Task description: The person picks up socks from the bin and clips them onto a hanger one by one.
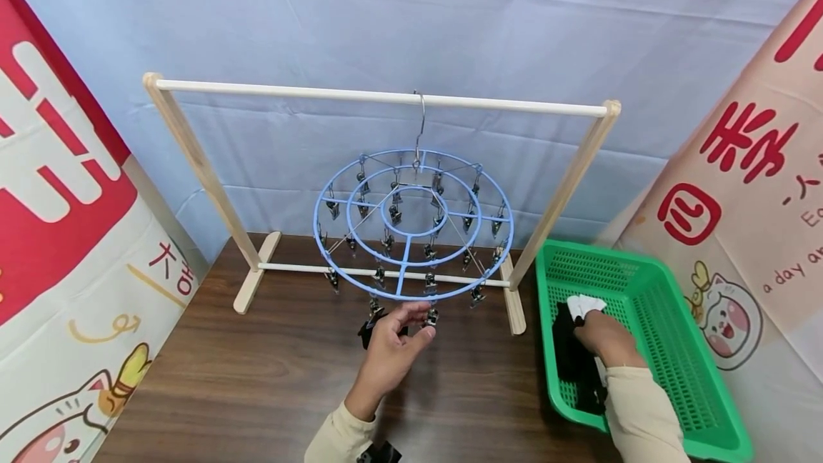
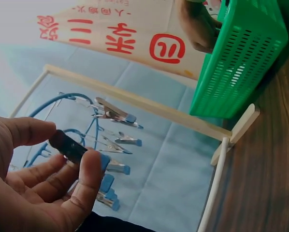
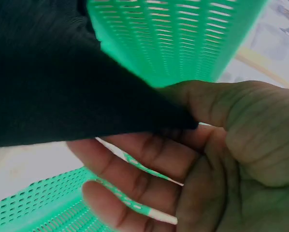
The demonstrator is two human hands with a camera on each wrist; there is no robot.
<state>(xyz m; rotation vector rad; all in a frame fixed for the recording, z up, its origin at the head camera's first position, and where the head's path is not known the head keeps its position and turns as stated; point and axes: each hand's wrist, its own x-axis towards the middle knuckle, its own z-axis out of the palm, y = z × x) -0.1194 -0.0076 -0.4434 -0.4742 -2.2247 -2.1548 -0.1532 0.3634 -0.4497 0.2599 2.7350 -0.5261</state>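
Note:
My left hand (image 1: 393, 349) is at the near edge of a blue round clip hanger (image 1: 403, 266). In the left wrist view its thumb and index finger pinch a clip (image 2: 69, 146) at the two ends. A piece of black fabric (image 1: 366, 334) hangs just behind this hand, partly hidden by it. Inside the green basket (image 1: 665, 327), my right hand (image 1: 604, 338) pinches a black cloth (image 3: 72, 92) by one corner between thumb and index finger, the other fingers spread below. A white cloth (image 1: 585, 304) lies beside that hand.
The hanger's metal hook (image 1: 421, 123) hangs from the white rod (image 1: 289, 91) of a wooden stand (image 1: 206, 173). Several metal clips dangle around its rings. Printed cloth banners flank the brown table (image 1: 212, 391) at left and right.

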